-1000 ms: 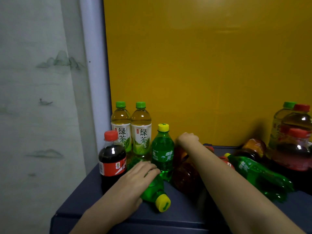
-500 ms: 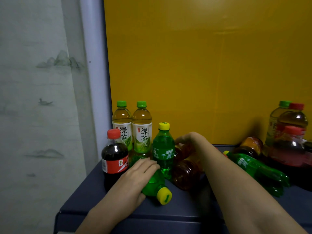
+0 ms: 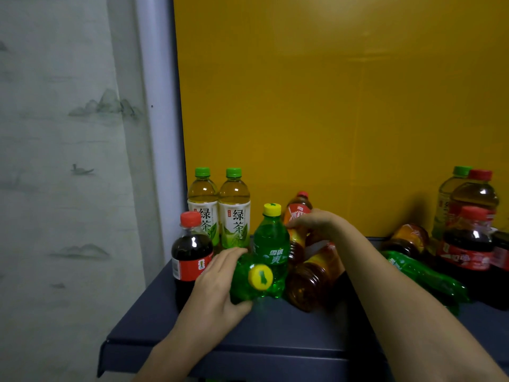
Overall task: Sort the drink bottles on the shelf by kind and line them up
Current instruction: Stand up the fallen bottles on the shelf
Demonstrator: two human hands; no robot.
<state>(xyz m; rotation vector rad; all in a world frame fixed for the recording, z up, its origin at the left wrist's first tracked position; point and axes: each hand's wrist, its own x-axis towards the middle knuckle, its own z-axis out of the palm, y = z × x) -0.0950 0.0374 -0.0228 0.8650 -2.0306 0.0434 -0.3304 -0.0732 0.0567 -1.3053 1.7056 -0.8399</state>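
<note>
A dark blue shelf [image 3: 275,334] stands against a yellow panel [image 3: 330,106]. To its left are a pale post [image 3: 157,133] and a grey wall [image 3: 60,161] printed with ink hills. Near the shelf's left end, the left hand [image 3: 220,279] has its fingers wrapped round a green soda [image 3: 242,285] lying cap-forward. The right hand [image 3: 316,223] grasps a red-capped iced tea [image 3: 298,209] behind it. Two green teas [image 3: 234,216] stand upright in the back corner, with a cola [image 3: 191,252] in front.

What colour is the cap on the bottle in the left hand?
Yellow; the cap shows best in the head view.
</note>
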